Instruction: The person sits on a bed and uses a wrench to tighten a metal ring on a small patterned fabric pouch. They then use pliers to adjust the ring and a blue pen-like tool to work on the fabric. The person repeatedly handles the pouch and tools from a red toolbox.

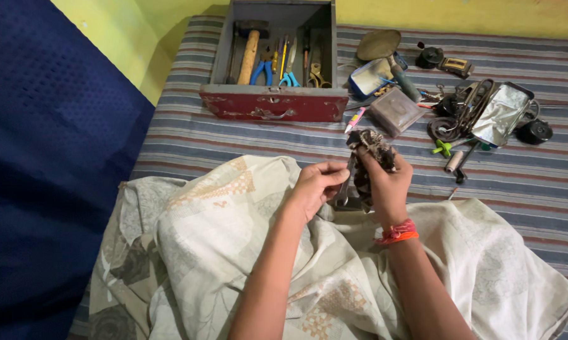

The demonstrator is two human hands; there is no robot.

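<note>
My right hand (386,182) is closed around a dark patterned rag (373,143) wrapped over a metal tool. My left hand (317,184) pinches the lower part of that metal tool (345,189), a grey piece that sticks out below the rag. Both hands are held together above a pale patterned cloth (233,252) that covers my lap. An orange thread band (397,233) circles my right wrist.
An open red metal toolbox (274,104) with a hammer (249,53), blue-handled pliers (262,68) and screwdrivers stands at the far end of the striped mat (535,182). Loose parts, a shiny metal box (501,113), a coiled cable (457,123) and small containers lie at the right. A dark blue fabric (44,157) fills the left.
</note>
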